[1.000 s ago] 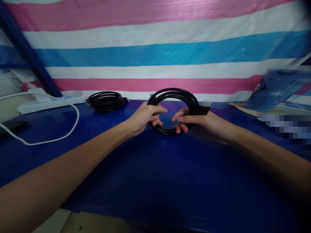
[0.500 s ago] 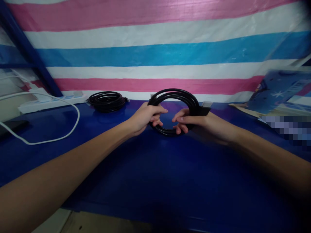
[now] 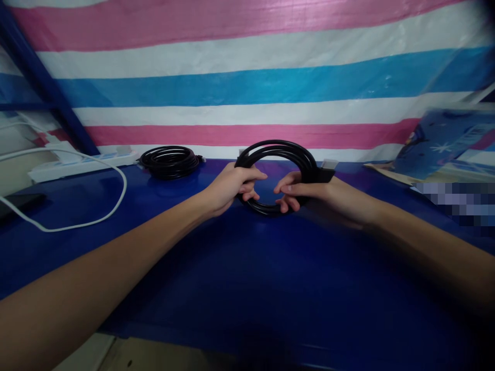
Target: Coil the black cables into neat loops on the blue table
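A coiled black cable (image 3: 279,148) is held up in a ring over the blue table (image 3: 270,288). On the ring's left side, my left hand (image 3: 235,186) is closed around the strands, thumb on top. My right hand (image 3: 309,191) grips the opposite side, its thumb and fingertips curling in toward the middle of the coil. Beside the right hand sticks out a black connector (image 3: 327,175) with a pale, clear-looking cap. Part of the coil is covered by the fingers of both hands.
A second black cable coil (image 3: 170,162) lies at the back left. Further left are a white power strip (image 3: 85,166), a looping white cord (image 3: 124,190) and a dark flat object (image 3: 23,205). Blue printed packaging (image 3: 441,141) stands at the right. Behind hangs a striped sheet (image 3: 247,85).
Almost nothing differs. Both hands keep their hold on the coil in the same place, and the view has shifted only very slightly.
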